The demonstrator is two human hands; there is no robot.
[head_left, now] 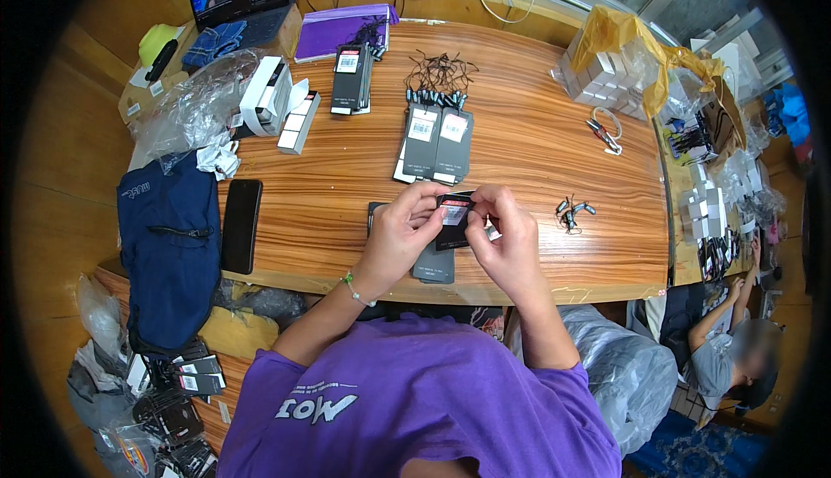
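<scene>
A black hang tag [452, 234] with a red-and-white label is held up between my two hands, near the table's front edge. My left hand [403, 227] pinches its upper left side with the fingers curled. At its upper right edge, the thumb and fingers of my right hand [505, 234] are closed; whether a cord is also between them is hidden. Under my hands lie more dark grey tags [434, 268], partly covered. Just beyond are two side-by-side stacks of labelled tags [421, 142] with black cords [440, 71] fanned out behind. A small bunch of loose cords [571, 213] lies to the right.
At left are a black phone [241, 226], a navy bag [170, 244] and boxes [267, 97] in clear plastic. Another tag stack [349, 84] sits farther back. Red-handled snips [603, 136] and bagged white boxes [604, 75] are at right. Another person [723, 348] works beyond.
</scene>
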